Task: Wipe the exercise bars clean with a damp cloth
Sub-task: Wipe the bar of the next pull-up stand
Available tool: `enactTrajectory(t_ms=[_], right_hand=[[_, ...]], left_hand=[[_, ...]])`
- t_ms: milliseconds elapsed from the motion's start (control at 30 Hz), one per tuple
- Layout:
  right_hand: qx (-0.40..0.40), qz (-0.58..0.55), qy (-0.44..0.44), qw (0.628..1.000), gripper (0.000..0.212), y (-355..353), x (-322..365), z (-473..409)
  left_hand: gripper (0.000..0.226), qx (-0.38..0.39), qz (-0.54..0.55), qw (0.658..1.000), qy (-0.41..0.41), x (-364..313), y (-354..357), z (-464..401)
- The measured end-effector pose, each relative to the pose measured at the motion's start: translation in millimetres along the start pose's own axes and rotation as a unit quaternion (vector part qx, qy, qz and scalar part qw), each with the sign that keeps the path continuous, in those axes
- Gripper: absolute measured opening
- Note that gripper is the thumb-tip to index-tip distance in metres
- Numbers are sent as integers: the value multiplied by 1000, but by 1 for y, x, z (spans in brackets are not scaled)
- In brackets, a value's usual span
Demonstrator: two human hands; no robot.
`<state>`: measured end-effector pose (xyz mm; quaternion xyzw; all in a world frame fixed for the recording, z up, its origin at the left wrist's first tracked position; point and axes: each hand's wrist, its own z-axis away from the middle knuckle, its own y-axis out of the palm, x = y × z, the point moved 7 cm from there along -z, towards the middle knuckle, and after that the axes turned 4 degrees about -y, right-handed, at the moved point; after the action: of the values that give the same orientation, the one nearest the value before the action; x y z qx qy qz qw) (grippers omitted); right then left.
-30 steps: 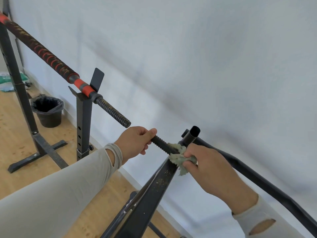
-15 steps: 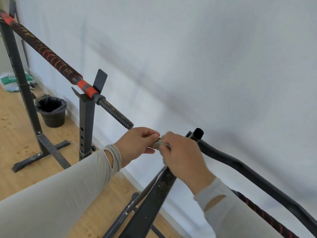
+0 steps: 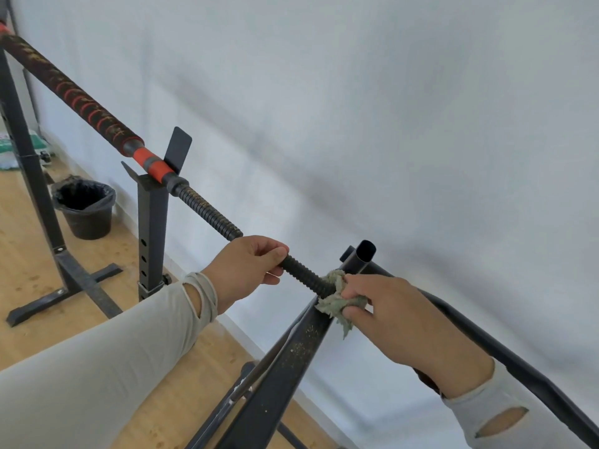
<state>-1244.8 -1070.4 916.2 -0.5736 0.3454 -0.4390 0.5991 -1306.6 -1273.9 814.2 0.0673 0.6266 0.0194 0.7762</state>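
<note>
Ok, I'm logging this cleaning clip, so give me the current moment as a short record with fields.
left hand: gripping the threaded bar, steadying it
right hand: holding the cloth against the bar's near end
cloth: greenish, crumpled, frayed
bar support: black stand
nearer frame: black, speckled with dust
floor: wood, black bin by the wall

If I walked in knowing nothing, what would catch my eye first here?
Probably the long bar with red bands slanting across the left, resting on a black stand. At centre, the left hand grips its threaded end while the right hand presses a frayed greenish cloth against it. A black bin sits by the wall.
</note>
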Motion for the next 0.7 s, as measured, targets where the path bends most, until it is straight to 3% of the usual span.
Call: enactTrajectory(t_ms=[233, 400, 567, 700], right_hand=[[-51, 13, 11, 999, 16, 3, 16, -15], [-107, -63, -17, 992, 13, 3, 49, -53], [-81, -89, -40, 992, 8, 9, 63, -67], [-44, -33, -42, 998, 14, 6, 39, -34]], left_hand=[[15, -3, 14, 1000, -6, 4, 0, -2], [20, 4, 43, 999, -20, 4, 4, -1], [20, -6, 46, 999, -28, 6, -1, -1], [24, -28, 10, 999, -21, 4, -3, 0]])
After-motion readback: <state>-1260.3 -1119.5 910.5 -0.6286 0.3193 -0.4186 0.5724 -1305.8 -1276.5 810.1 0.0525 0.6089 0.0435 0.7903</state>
